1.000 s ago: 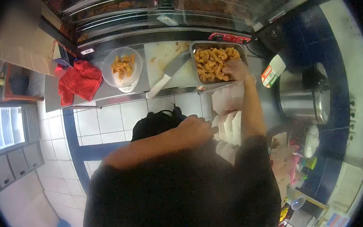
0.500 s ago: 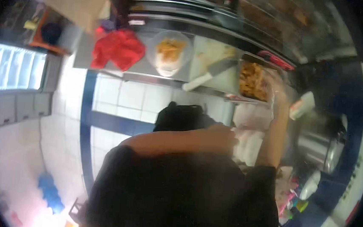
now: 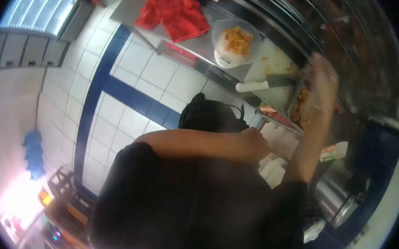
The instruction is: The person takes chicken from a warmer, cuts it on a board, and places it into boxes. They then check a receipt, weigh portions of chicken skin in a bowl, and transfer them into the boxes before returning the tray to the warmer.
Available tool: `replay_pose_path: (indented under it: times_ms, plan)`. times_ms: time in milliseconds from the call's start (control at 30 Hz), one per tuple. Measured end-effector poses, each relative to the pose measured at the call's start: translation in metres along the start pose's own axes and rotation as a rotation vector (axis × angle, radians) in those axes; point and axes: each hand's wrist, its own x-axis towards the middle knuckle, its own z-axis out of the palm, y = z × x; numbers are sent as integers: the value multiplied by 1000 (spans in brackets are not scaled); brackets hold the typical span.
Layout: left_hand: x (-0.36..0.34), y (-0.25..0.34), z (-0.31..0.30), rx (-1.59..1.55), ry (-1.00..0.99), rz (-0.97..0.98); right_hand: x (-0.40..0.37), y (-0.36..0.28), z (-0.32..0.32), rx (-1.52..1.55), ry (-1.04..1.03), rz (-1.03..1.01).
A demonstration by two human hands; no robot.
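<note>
My left hand [image 3: 255, 144] is curled at the left edge of an open pale cardboard box [image 3: 280, 141], its fingers closed on the box side. A white flap [image 3: 273, 171] of card shows just below that hand. My right hand [image 3: 323, 80], smeared by motion and apparently in a clear plastic glove, is raised over the far end of a metal tray of browned chopped food [image 3: 300, 109]. Its fingers are too blurred to read. A large knife [image 3: 254, 86] with a white handle lies on the cutting board [image 3: 279, 60] left of the tray.
A clear bowl of orange-brown food [image 3: 237, 41] stands on a white scale [image 3: 223, 61]. Left of it lies a red cloth [image 3: 175, 17]. A steel pot [image 3: 337, 194] and a printed carton [image 3: 334, 152] stand at the right. Metal racks [image 3: 283, 18] run behind the counter.
The view has turned, so the counter now slants down to the right. My right hand has moved up from the tray toward its far end. My left hand stays at the box.
</note>
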Motion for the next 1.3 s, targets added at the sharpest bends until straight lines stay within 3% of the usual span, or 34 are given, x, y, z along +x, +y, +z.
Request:
replay_pose_path:
  times_ms: [67,167,267,367,433,467,533,600,667,700,833,900,933,1167,1300]
  plan:
    - [0,-5,-1,24,-80,29,1,-2,-31,-22,92,-76]
    - [-8,-5,-2,-58,85,97,5,25,-85,-188,184,62]
    - [-1,-9,12,-36,25,129,32,126,-164,-85,224,211]
    - [2,-1,14,90,11,126,72,254,-232,343,243,433]
    - [2,1,13,75,3,153,66,270,-222,-1226,-79,-34]
    - [1,2,13,54,1,172,69,270,-224,-1217,-62,-18]
    - [1,5,18,45,-15,199,76,261,-236,-892,-415,163]
    - [5,7,21,46,-36,257,57,222,-208,-768,-384,445]
    - [12,12,21,15,-240,132,73,298,-255,-696,-301,213]
    - [12,14,19,41,-259,195,67,286,-259,-646,-315,230]
    - [8,17,2,67,-267,152,42,246,-256,-302,-247,409]
    - [12,18,-5,59,-284,111,36,239,-256,1,-28,349]
    - [13,19,-6,58,-306,77,26,220,-259,75,-70,254]
    - [26,18,-3,63,-355,32,30,227,-302,211,64,179]
    - [36,23,-13,39,-398,38,19,180,-276,250,272,282]
